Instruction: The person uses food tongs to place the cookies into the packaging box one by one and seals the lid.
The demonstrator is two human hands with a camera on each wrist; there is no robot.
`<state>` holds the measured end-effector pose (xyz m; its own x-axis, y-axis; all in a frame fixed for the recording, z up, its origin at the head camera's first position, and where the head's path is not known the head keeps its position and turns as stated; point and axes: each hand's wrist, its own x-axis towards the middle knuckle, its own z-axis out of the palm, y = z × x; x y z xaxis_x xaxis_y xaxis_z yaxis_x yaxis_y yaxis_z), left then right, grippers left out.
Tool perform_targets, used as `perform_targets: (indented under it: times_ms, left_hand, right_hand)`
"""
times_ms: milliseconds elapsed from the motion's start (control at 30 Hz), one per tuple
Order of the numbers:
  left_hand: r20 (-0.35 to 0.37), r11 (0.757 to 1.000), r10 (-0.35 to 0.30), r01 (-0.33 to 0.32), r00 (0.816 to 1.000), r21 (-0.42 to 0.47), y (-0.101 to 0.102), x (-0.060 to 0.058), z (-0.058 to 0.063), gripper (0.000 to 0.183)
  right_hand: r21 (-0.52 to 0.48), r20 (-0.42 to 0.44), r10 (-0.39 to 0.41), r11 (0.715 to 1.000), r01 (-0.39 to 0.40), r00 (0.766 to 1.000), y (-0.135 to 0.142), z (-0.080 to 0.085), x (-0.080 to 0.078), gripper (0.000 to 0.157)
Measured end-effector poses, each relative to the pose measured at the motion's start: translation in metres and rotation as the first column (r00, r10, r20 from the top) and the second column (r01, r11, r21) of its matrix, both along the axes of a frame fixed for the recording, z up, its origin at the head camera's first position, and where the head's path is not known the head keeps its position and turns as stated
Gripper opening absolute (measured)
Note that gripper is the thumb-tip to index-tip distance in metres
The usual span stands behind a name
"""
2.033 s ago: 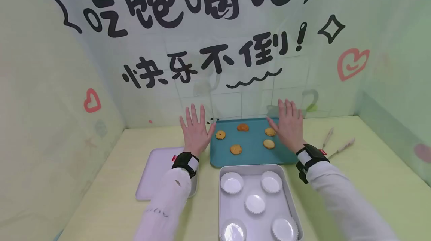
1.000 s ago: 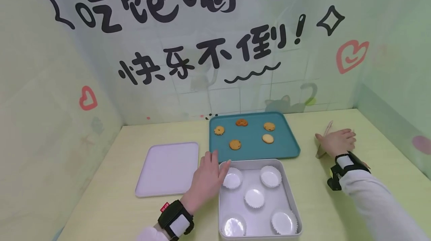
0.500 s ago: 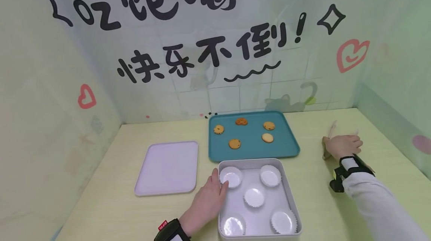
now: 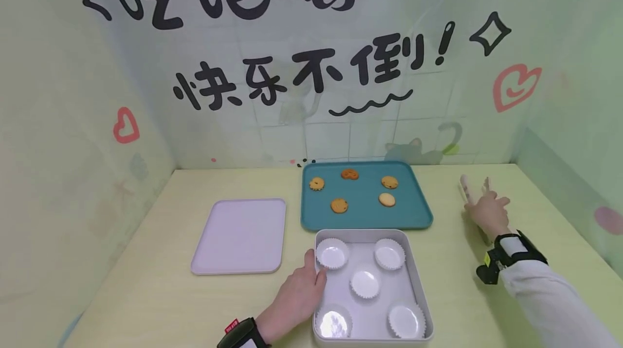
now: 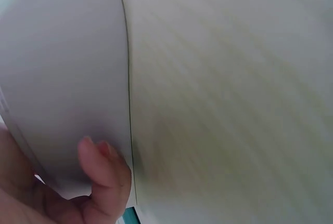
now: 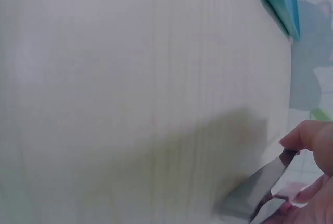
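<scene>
My left hand (image 4: 298, 293) grips the left wall of a white rectangular baking pan (image 4: 375, 236), thumb at the rim. In the left wrist view, its curled fingers (image 5: 106, 174) lie against the pan's outer side. Several white fluted cups, among them a middle cup (image 4: 365, 284), sit inside the pan. On the right, my right hand (image 4: 489, 215) holds metal tongs with pale patterned ends (image 4: 465, 188). The right wrist view has the thumb and fingers on the tongs' flat grey arms (image 6: 257, 185); the palm's grasp is partly cut off by the frame.
Behind the pan lies a teal tray (image 4: 311, 218) with several cookies spread out, one a pretzel-shaped cookie (image 4: 349, 174). A flat lilac tray (image 4: 238, 237) rests on the table (image 4: 146, 283) to the left. A printed wall hanging (image 4: 272, 142) closes off the back.
Both hands were raised with fingers spread over the trays. The left has come down to the pan's wall; the right has moved right and taken hold of the tongs.
</scene>
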<state>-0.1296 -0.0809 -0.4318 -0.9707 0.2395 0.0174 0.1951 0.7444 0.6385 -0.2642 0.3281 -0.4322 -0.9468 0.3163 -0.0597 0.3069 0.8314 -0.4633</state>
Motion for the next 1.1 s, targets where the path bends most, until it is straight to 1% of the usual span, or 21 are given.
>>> perform_targets:
  times_ms: [33, 67, 167, 267, 300, 367, 500, 667, 700, 767, 833, 900, 933, 1033, 1100]
  left_hand:
    - [-0.001, 1.0, 0.001, -0.001, 1.0, 0.001, 0.0, 0.0, 0.0, 0.045]
    - [0.001, 1.0, 0.001, -0.001, 1.0, 0.003, 0.0, 0.0, -0.001, 0.044]
    - [0.01, 1.0, 0.002, -0.002, 1.0, 0.007, -0.001, 0.001, -0.002, 0.041]
    - [0.02, 1.0, 0.006, -0.006, 1.0, 0.015, -0.001, 0.002, -0.003, 0.04]
    - [0.019, 1.0, 0.008, -0.009, 1.0, 0.018, -0.001, 0.002, -0.003, 0.039]
    - [0.018, 1.0, 0.012, -0.012, 1.0, 0.025, -0.001, 0.003, -0.003, 0.039]
    - [0.011, 1.0, 0.012, -0.012, 1.0, 0.027, -0.001, 0.003, -0.003, 0.036]
    - [-0.002, 1.0, 0.006, -0.006, 1.0, 0.019, -0.002, 0.004, -0.001, 0.036]
    - [-0.005, 1.0, 0.005, -0.005, 1.0, 0.017, -0.003, 0.004, -0.001, 0.036]
    - [-0.013, 1.0, 0.003, -0.003, 1.0, 0.011, -0.003, 0.004, -0.001, 0.035]
    - [-0.016, 1.0, 0.001, -0.001, 1.0, 0.009, -0.003, 0.004, 0.0, 0.034]
    - [-0.015, 1.0, 0.0, 0.0, 1.0, 0.012, -0.004, 0.005, 0.0, 0.033]
    - [-0.016, 1.0, -0.002, 0.002, 1.0, 0.015, -0.004, 0.005, 0.0, 0.033]
    - [-0.015, 1.0, -0.007, 0.007, 1.0, 0.023, -0.004, 0.006, -0.001, 0.031]
    - [-0.024, 1.0, -0.009, 0.01, 1.0, 0.022, -0.004, 0.006, -0.001, 0.03]
  right_hand:
    - [-0.019, -0.022, 0.02, 1.0, -0.02, 1.0, 0.0, 0.001, 0.0, 0.065]
    - [-0.022, -0.05, 0.057, 0.998, -0.058, 0.997, 0.0, 0.002, 0.0, 0.067]
    - [-0.029, -0.12, 0.193, 0.98, -0.198, 0.974, -0.003, 0.007, -0.001, 0.07]
    - [-0.058, -0.152, 0.327, 0.939, -0.338, 0.933, -0.009, 0.015, -0.002, 0.074]
    - [-0.073, -0.157, 0.361, 0.924, -0.375, 0.919, -0.012, 0.017, -0.002, 0.076]
    - [-0.099, -0.142, 0.411, 0.9, -0.426, 0.901, -0.018, 0.023, -0.001, 0.079]
    - [-0.113, -0.125, 0.476, 0.865, -0.489, 0.871, -0.032, 0.031, 0.003, 0.075]
    - [-0.138, -0.114, 0.547, 0.818, -0.558, 0.83, -0.048, 0.035, 0.01, 0.055]
    - [-0.138, -0.105, 0.564, 0.807, -0.574, 0.819, -0.05, 0.036, 0.011, 0.051]
    - [-0.13, -0.086, 0.607, 0.779, -0.613, 0.79, -0.055, 0.037, 0.012, 0.047]
    - [-0.107, -0.058, 0.641, 0.758, -0.643, 0.766, -0.059, 0.037, 0.013, 0.046]
    - [-0.083, -0.03, 0.667, 0.741, -0.666, 0.745, -0.062, 0.037, 0.012, 0.042]
    - [-0.071, -0.017, 0.672, 0.738, -0.671, 0.74, -0.063, 0.036, 0.011, 0.039]
    - [-0.051, 0.013, 0.675, 0.737, -0.674, 0.738, -0.065, 0.033, 0.008, 0.032]
    - [-0.044, 0.02, 0.671, 0.741, -0.67, 0.741, -0.066, 0.032, 0.006, 0.031]
